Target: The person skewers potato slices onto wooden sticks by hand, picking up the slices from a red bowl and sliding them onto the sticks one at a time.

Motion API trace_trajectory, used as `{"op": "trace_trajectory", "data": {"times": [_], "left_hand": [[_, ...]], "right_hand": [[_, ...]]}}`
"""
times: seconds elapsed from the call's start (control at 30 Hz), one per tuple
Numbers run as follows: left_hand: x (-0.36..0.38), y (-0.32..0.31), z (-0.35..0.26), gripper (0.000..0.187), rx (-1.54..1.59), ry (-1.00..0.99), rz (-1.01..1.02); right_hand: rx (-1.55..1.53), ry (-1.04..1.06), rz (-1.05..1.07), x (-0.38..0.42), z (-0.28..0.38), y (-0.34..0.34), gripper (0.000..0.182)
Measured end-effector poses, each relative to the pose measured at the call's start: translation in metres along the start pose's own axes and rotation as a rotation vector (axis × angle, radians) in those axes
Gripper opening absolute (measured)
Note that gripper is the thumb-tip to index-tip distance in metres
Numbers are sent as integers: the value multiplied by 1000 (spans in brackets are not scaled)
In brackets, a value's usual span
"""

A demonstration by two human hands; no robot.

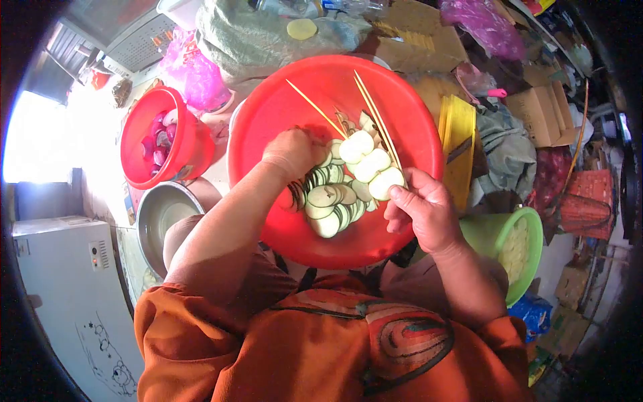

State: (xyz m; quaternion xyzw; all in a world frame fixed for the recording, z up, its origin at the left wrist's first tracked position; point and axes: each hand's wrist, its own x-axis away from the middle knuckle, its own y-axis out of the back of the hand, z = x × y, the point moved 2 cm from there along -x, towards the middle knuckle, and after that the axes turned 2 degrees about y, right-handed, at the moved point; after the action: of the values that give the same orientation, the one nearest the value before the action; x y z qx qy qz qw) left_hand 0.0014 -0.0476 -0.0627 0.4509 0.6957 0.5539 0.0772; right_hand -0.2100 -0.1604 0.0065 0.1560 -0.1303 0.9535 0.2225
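A large red basin point(338, 258) sits in front of me, holding many thin round vegetable slices point(326, 196), pale with dark green rims. My right hand point(429, 208) is closed at the basin's right side, thumb pressed by the lowest of three pale slices point(370, 164) threaded on a bamboo skewer point(315, 107). That skewer's bare end points up and left. Several loose bamboo skewers point(376, 117) also run down into the same hand. Over the pile's left part, my left hand point(293, 149) has its fingers curled; its fingertips and anything between them are hidden.
To the left stand a red bucket point(179, 151) with purple pieces, a metal bowl point(146, 221) and a white appliance point(74, 268). On the right are a yellow crate point(459, 151) and a green bucket point(529, 221) with pale contents. A sack point(248, 50) and cardboard point(422, 40) lie behind.
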Motion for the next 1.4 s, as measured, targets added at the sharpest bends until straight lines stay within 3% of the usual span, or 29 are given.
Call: {"op": "trace_trajectory", "data": {"times": [0.13,0.33,0.43,0.5,0.57,0.6,0.83,0.97,1.07,1.17,1.27,1.33,1.4], "left_hand": [[5,9,-3,32,-107,85,-11],[6,10,-1,35,-61,-66,-79],[-3,26,12,9,525,33,-201],[-3,46,17,6,1339,163,-202],[6,65,25,13,1552,80,-232],[9,70,25,15,1600,133,-292],[12,77,38,18,1755,84,-451],[16,81,38,19,1753,37,-432],[21,81,33,16,1657,52,-455],[25,79,27,15,1479,-59,-468],[28,78,17,15,1535,6,-424],[27,79,16,14,1584,176,-432],[21,76,25,14,1623,154,-360]], "right_hand": [[16,4,10,3,1,1,15],[38,4,16,5,3,1,15],[30,-4,0,7,2,2,16],[39,6,55,8,3,0,16],[54,-6,62,9,2,0,16],[69,-17,67,9,2,0,16],[63,-23,65,8,2,-3,17],[64,-16,70,7,1,-5,17],[60,-12,63,8,1,-5,17],[65,-20,57,8,2,-5,16],[66,-29,50,8,2,-5,16],[65,-34,50,8,1,-5,16],[83,-19,65,8,-1,-4,16]]}}
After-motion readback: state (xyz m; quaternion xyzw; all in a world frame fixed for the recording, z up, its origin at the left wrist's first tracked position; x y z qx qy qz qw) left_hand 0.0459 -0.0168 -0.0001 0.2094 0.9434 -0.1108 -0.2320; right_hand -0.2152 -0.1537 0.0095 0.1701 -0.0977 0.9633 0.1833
